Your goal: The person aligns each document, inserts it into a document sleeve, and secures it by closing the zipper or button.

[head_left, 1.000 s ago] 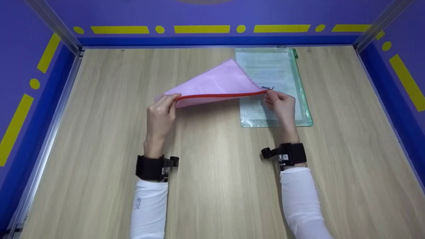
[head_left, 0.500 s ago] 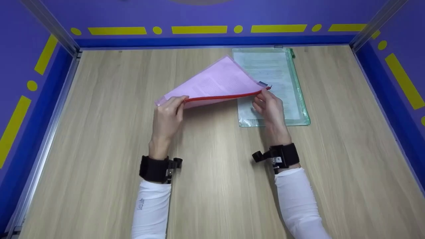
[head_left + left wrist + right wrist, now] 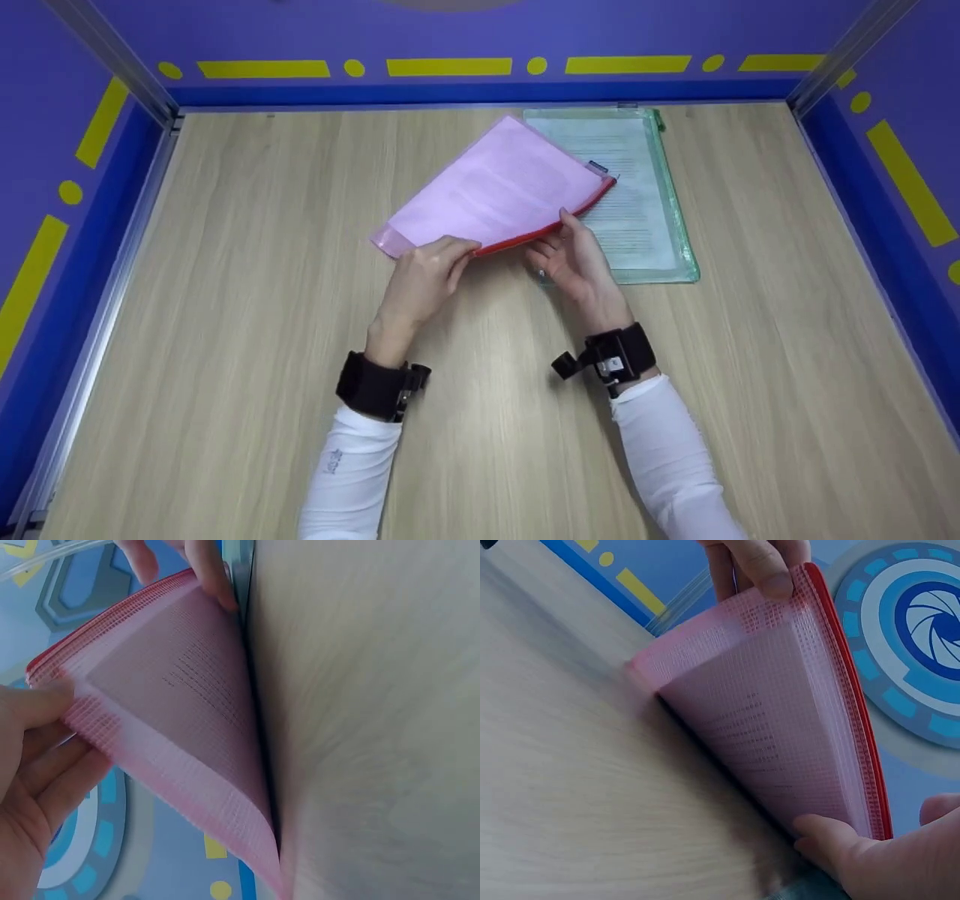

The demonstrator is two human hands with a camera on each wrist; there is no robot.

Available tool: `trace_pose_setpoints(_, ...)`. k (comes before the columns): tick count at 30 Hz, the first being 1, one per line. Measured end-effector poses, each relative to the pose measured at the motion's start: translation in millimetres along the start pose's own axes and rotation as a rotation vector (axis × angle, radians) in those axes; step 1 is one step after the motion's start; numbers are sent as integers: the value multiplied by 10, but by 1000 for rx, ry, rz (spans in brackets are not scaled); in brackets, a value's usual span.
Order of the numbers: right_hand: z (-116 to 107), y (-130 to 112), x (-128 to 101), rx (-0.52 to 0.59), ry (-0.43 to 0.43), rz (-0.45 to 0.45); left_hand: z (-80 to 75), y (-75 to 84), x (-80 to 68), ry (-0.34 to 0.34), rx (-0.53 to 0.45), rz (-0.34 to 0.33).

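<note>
A pink mesh zipper pouch (image 3: 502, 180) with printed paper inside is lifted at its near side, its red zipper (image 3: 521, 241) facing the person. My left hand (image 3: 424, 277) pinches the near left corner, thumb below and fingers on top. Farther along the zipper edge, my right hand (image 3: 581, 266) holds the pouch with the thumb at the edge and fingers beneath. From the right wrist view, the underside of the pouch (image 3: 757, 712) and the right hand (image 3: 862, 851) at its lower edge are visible. A green zipper pouch (image 3: 652, 225) with paper inside lies partly under the pink one.
The wooden table (image 3: 247, 300) is bounded by a blue back wall (image 3: 450, 94) with yellow marks and by side walls. A dark tab (image 3: 598, 166) shows at the pink pouch's right side.
The near edge of the pink pouch has come down towards the person, showing more of its top face. Both hands have drawn closer together, the right sliding left along the zipper.
</note>
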State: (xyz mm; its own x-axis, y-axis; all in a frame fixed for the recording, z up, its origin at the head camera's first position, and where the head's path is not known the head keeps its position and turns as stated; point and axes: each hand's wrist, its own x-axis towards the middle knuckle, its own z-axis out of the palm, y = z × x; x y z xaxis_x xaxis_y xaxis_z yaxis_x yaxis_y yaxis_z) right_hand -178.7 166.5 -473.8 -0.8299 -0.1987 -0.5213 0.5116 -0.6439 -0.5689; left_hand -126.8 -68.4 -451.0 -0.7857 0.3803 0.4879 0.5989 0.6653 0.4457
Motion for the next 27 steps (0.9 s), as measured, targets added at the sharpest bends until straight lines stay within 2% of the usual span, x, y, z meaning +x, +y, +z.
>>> trace_pose_setpoints(4,21,71,35,33,11,-18,56,74,14,-116,-23,7)
trace_pose_setpoints(8,73,183,67,-14,67,-67,131,139,16,-215,-28,21)
trace_pose_setpoints(14,132,329,93,-53,168,-121,207,189,-11,-270,-4,22)
trace_pose_setpoints(18,113,334,110,-127,261,-168,204,170,-19,-308,-13,11)
trace_pose_setpoints(20,87,311,116,-173,304,-175,189,137,-14,-308,-22,-10)
trace_pose_setpoints(22,59,283,122,-204,324,-171,170,82,-10,-281,-33,-46)
trace_pose_setpoints(27,-3,212,125,-209,301,-164,119,-108,-19,-114,-70,-190)
